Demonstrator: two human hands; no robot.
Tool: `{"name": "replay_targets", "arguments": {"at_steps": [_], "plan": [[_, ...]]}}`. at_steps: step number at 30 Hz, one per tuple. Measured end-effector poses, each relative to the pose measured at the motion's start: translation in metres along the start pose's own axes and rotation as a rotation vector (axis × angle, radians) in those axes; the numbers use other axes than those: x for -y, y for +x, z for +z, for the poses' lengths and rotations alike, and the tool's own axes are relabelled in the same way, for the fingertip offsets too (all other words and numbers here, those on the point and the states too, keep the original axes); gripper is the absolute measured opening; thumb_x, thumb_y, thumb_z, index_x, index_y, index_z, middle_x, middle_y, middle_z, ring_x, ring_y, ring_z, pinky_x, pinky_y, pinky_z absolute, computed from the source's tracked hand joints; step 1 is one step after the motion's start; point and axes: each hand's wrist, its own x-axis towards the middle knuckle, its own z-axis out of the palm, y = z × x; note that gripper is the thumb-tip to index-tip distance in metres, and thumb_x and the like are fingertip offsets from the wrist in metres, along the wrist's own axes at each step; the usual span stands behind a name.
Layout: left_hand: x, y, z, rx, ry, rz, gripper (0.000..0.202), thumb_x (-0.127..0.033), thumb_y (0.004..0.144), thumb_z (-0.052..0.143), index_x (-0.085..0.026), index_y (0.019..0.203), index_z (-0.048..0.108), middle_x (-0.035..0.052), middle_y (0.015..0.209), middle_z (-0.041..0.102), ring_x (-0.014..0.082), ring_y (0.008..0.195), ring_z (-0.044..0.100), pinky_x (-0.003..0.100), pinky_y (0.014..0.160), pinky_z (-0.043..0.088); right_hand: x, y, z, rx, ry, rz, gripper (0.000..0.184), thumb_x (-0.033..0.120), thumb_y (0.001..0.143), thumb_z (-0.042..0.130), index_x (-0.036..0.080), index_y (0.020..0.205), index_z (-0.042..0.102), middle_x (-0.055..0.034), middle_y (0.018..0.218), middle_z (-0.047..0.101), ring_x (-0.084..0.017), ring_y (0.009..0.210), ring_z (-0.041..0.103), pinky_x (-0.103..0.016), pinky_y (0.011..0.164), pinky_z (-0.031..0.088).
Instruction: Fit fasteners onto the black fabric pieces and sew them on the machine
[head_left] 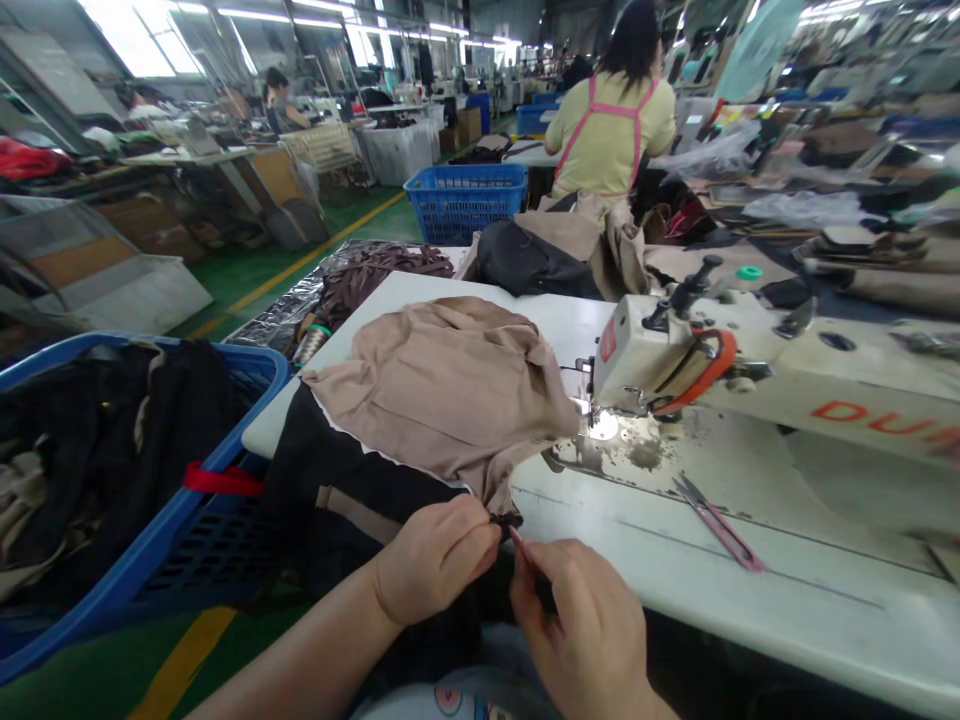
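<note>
A beige and black fabric piece [450, 375] lies crumpled across the left part of the white sewing table [577, 545], its black part hanging over the front edge. My left hand [442, 555] is closed in a pinch on a dark, bunched corner of this fabric at the table's front edge. Close beside it, my right hand [581, 620] is closed too, fingertips together at the same corner. Something thin and pinkish shows at its fingertips, too small to name. Pink-handled scissors [720, 525] lie on the table to the right, touched by neither hand.
A sewing machine [667, 350] with its lamp lit stands beyond the hands to the right. A blue basket [247, 385] of dark fabric is at the left. Brown strips [382, 275] and a blue crate [469, 195] lie beyond. A person [611, 120] sits ahead, back turned.
</note>
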Motion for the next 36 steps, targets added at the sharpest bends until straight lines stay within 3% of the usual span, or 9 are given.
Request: {"name": "replay_targets", "arguments": {"at_steps": [4,10,14,16,18,21,25,30,36], "plan": [[0.002,-0.005,0.001,0.003,0.005,0.009,0.013,-0.011,0.096,0.06,-0.012,0.108,0.061,0.0083,0.087,0.068,0.0195,0.08,0.066,0.033,0.07,0.061,0.0,-0.003,-0.002,0.018,0.079,0.071,0.01,0.01,0.092,0.059,0.02,0.09,0.06,0.0005,0.069,0.059,-0.015,0.061,0.055,-0.03,0.06,0.043],[0.003,-0.011,0.003,0.025,0.005,0.03,0.015,-0.009,0.095,0.061,-0.012,0.109,0.063,0.0088,0.089,0.068,0.0194,0.083,0.067,0.034,0.076,0.063,-0.02,-0.002,-0.008,-0.058,0.476,0.552,0.009,0.02,0.095,0.059,0.021,0.086,0.057,-0.001,0.078,0.063,-0.016,0.072,0.062,-0.027,0.065,0.05],[0.001,-0.009,0.001,0.028,0.028,0.069,0.014,-0.008,0.095,0.059,-0.01,0.107,0.065,0.01,0.09,0.07,0.0193,0.082,0.068,0.034,0.078,0.064,-0.037,-0.004,-0.002,-0.015,0.851,0.715,0.01,0.023,0.097,0.052,0.021,0.087,0.053,-0.0025,0.076,0.066,-0.019,0.073,0.069,-0.029,0.065,0.055],[0.0,-0.009,0.0,0.024,0.046,0.086,0.016,-0.008,0.095,0.058,-0.009,0.109,0.065,0.0109,0.091,0.07,0.02,0.084,0.069,0.035,0.081,0.064,-0.04,-0.005,0.002,0.033,0.897,0.696,0.009,0.023,0.096,0.049,0.021,0.089,0.055,0.0002,0.07,0.062,-0.017,0.061,0.063,-0.027,0.054,0.051],[0.001,-0.01,0.0,0.016,0.054,0.089,0.018,-0.008,0.096,0.057,-0.009,0.111,0.065,0.0113,0.093,0.07,0.0207,0.087,0.069,0.037,0.084,0.064,-0.039,-0.005,0.004,0.075,0.776,0.621,0.008,0.023,0.094,0.053,0.021,0.095,0.061,0.0026,0.068,0.056,-0.014,0.056,0.055,-0.025,0.049,0.045],[0.001,-0.014,0.001,0.014,0.042,0.064,0.021,-0.009,0.096,0.058,-0.008,0.117,0.064,0.0121,0.096,0.07,0.0217,0.091,0.069,0.038,0.085,0.064,-0.033,0.001,0.003,0.09,0.506,0.418,0.009,0.019,0.091,0.063,0.023,0.097,0.068,0.0039,0.069,0.049,-0.013,0.059,0.052,-0.024,0.053,0.044],[0.001,-0.018,0.001,0.018,0.023,0.049,0.023,-0.007,0.094,0.061,-0.006,0.117,0.064,0.0127,0.096,0.07,0.0225,0.094,0.069,0.038,0.085,0.064,-0.029,0.011,0.002,0.092,0.346,0.218,0.012,0.015,0.094,0.061,0.023,0.096,0.07,0.0022,0.073,0.054,-0.012,0.06,0.053,-0.024,0.054,0.044],[-0.002,-0.014,-0.002,0.024,0.015,0.038,0.024,-0.006,0.093,0.063,-0.007,0.116,0.063,0.0117,0.095,0.069,0.0217,0.092,0.069,0.036,0.084,0.063,-0.029,0.01,0.009,0.069,0.337,0.207,0.011,0.015,0.095,0.061,0.021,0.098,0.07,0.0034,0.069,0.051,-0.012,0.058,0.053,-0.024,0.054,0.044],[-0.009,-0.001,-0.006,-0.062,-0.02,-0.133,0.019,-0.006,0.09,0.065,-0.012,0.108,0.06,0.0098,0.091,0.069,0.0193,0.083,0.066,0.032,0.073,0.06,-0.026,0.003,0.015,0.052,0.42,0.299,0.012,0.014,0.093,0.061,0.022,0.09,0.069,0.0056,0.064,0.043,-0.013,0.058,0.05,-0.024,0.054,0.043]]}}
